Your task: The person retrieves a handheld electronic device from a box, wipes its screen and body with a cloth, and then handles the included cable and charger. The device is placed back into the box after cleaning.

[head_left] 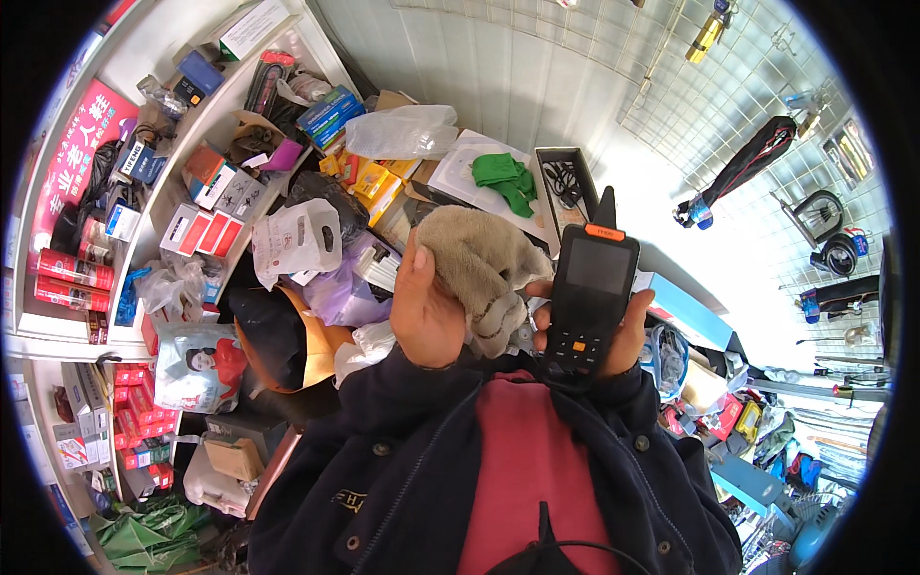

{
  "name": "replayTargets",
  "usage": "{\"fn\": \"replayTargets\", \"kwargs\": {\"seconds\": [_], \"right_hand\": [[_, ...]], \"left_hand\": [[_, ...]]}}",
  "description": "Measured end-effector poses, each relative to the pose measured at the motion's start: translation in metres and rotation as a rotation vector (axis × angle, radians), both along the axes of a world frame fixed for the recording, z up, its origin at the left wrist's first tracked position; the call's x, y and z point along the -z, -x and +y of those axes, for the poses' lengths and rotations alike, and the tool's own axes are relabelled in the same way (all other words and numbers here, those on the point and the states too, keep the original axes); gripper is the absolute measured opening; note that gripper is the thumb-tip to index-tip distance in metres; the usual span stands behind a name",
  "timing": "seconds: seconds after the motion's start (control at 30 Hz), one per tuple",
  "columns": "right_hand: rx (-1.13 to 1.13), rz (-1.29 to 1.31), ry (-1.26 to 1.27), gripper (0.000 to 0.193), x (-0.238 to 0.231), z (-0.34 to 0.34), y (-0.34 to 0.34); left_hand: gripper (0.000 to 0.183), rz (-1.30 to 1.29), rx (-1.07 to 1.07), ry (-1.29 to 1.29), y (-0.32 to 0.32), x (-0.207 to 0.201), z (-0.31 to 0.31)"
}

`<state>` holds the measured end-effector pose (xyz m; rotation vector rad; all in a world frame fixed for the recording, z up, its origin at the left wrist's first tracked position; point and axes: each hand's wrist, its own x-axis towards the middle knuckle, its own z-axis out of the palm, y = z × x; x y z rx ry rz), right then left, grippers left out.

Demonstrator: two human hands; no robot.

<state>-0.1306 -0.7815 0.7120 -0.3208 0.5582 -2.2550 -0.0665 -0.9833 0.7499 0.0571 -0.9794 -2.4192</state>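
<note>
A grey-brown cloth [470, 254], soft and bunched, is held up by my left hand [426, 311], the thumb pressed along its left side. One lower fold of the cloth hangs toward my chest. In my right hand [625, 335] stands a black handheld radio [582, 307] with a dark screen, a keypad, orange accents and a thick stub antenna on top. My fingers wrap around it from behind, and the thumb lies along its right edge. The cloth's right end reaches close to the radio; whether they touch I cannot tell.
Beyond my hands sit a box with a green cloth [505, 182], an open box of cables [565, 182] and clear plastic wrap [402, 131]. Crowded shelves [206, 129] rise on the left. A wire grid [661, 91] with hanging goods covers the right wall.
</note>
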Motion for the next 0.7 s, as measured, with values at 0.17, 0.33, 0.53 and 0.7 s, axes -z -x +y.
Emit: {"fn": "replayTargets", "kwargs": {"seconds": [0.17, 0.33, 0.53, 0.7], "right_hand": [[-0.023, -0.125, 0.078, 0.107, -0.005, 0.000, 0.006], [-0.095, -0.178, 0.070, 0.107, 0.002, 0.000, 0.005], [-0.135, -0.068, -0.026, 0.089, 0.005, -0.001, 0.007], [0.185, -0.198, -0.147, 0.068, 0.005, -0.005, 0.005]], "left_hand": [[0.053, 0.014, 0.041, 0.084, 0.012, -0.012, 0.004], [0.052, -0.012, 0.222, 0.063, 0.022, -0.016, 0.025], [0.049, -0.078, 0.165, 0.665, 0.026, -0.008, 0.036], [0.047, 0.012, 0.107, 0.839, 0.020, 0.002, 0.040]]}}
